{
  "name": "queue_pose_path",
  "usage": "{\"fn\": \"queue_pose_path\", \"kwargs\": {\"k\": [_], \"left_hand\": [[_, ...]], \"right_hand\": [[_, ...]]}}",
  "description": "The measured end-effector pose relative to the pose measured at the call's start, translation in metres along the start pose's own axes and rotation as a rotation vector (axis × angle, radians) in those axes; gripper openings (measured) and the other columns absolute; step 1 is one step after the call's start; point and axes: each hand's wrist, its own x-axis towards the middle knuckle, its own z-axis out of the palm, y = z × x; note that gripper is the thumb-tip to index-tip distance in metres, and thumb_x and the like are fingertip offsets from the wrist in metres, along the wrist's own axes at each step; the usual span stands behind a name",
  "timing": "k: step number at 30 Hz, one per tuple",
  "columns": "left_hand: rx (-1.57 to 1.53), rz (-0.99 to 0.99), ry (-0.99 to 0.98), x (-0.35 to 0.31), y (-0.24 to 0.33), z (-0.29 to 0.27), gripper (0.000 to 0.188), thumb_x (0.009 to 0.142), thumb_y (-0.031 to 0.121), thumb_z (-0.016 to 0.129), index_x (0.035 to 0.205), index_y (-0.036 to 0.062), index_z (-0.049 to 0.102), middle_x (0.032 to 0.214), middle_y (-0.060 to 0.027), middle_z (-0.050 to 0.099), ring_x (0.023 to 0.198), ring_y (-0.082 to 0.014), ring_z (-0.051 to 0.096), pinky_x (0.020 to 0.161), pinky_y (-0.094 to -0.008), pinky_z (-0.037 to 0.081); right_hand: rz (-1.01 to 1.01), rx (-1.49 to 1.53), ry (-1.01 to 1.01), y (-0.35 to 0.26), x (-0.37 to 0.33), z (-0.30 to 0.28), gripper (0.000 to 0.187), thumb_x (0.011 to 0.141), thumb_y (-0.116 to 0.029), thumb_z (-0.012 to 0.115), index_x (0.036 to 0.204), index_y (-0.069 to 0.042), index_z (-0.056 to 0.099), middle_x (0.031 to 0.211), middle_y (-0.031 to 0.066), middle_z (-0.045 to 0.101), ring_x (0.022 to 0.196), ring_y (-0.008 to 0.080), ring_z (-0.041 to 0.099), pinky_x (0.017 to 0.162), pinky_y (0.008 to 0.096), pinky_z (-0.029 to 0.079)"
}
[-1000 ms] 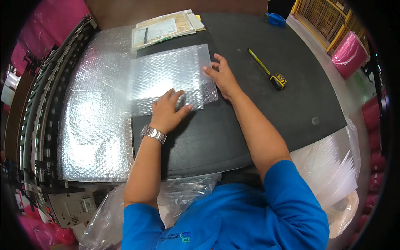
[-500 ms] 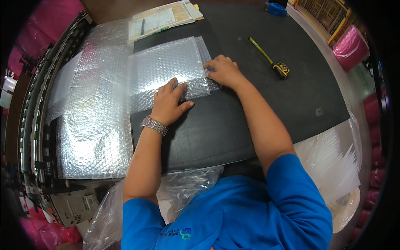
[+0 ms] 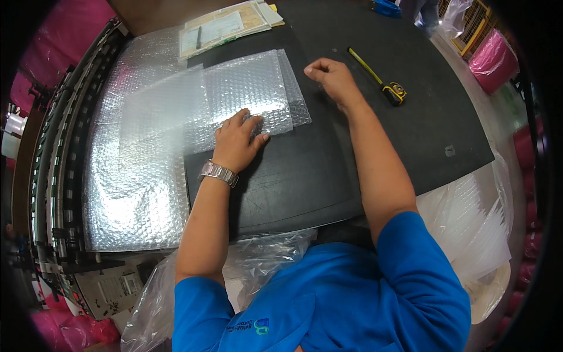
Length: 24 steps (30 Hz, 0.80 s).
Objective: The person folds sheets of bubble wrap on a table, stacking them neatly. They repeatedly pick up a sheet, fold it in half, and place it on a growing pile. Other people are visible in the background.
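Observation:
My left hand [image 3: 236,144], with a metal watch on the wrist, lies palm down with fingers spread on a small stack of clear bubble wrap sheets [image 3: 246,79]. The sheets overlap unevenly, their right edges fanned out. A further clear sheet [image 3: 161,105], blurred, reaches left from the stack over a long bubble wrap web [image 3: 138,205]. Right of the stack, my right hand [image 3: 333,82] is apart from it above the black tabletop [image 3: 422,135]. Its fingers are curled together, with nothing visible in them.
A yellow and black tape measure [image 3: 393,94], partly extended, lies to the right. Papers with a pen [image 3: 226,29] sit at the back. Machine rollers [image 3: 50,176] run along the left. A pink roll [image 3: 492,61] and a person's legs [image 3: 426,13] are beyond the table.
My right hand has left the sheets' right edge and moved slightly right and away. The blurred sheet now lies across the stack's left side. A person's legs have appeared at the far right.

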Motion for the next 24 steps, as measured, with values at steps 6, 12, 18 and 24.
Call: {"fn": "queue_pose_path", "kwargs": {"k": [6, 12, 18, 24], "left_hand": [[-0.088, -0.019, 0.058, 0.005, -0.006, 0.007, 0.022, 0.08, 0.027, 0.056, 0.095, 0.0115, 0.056, 0.111, -0.0105, 0.052, 0.102, -0.0287, 0.048, 0.084, -0.0452, 0.036], [-0.517, -0.17, 0.055, 0.005, -0.006, -0.005, 0.02, 0.086, 0.023, 0.049, 0.092, 0.0043, 0.052, 0.09, -0.0127, 0.059, 0.085, -0.0276, 0.055, 0.073, -0.0357, 0.043], [-0.799, -0.013, 0.079, 0.0, -0.011, -0.01, 0.021, 0.088, 0.025, 0.047, 0.088, 0.0036, 0.049, 0.081, -0.003, 0.057, 0.072, -0.0128, 0.049, 0.065, -0.0278, 0.04], [-1.212, -0.008, -0.061, -0.004, -0.013, -0.013, 0.02, 0.086, 0.029, 0.05, 0.082, 0.009, 0.049, 0.08, 0.0027, 0.051, 0.07, -0.0056, 0.04, 0.066, -0.0213, 0.035]], "right_hand": [[-0.169, -0.161, -0.525, -0.03, -0.051, -0.043, 0.022, 0.083, -0.023, 0.054, 0.089, -0.004, 0.062, 0.081, 0.0032, 0.06, 0.078, 0.0128, 0.055, 0.071, 0.0262, 0.043], [-0.182, -0.146, -1.109, -0.037, -0.118, -0.065, 0.025, 0.079, -0.027, 0.06, 0.087, -0.004, 0.063, 0.082, 0.007, 0.061, 0.082, 0.0165, 0.057, 0.073, 0.0281, 0.043], [-0.078, -0.026, -0.549, -0.029, -0.103, -0.041, 0.019, 0.08, -0.018, 0.058, 0.094, -0.006, 0.062, 0.078, 0.0056, 0.059, 0.075, 0.0111, 0.054, 0.068, 0.0256, 0.044], [-0.115, 0.183, -0.131, -0.043, -0.084, -0.008, 0.031, 0.077, -0.006, 0.057, 0.108, -0.009, 0.055, 0.096, 0.0076, 0.055, 0.074, 0.0099, 0.052, 0.067, 0.0257, 0.044]]}}
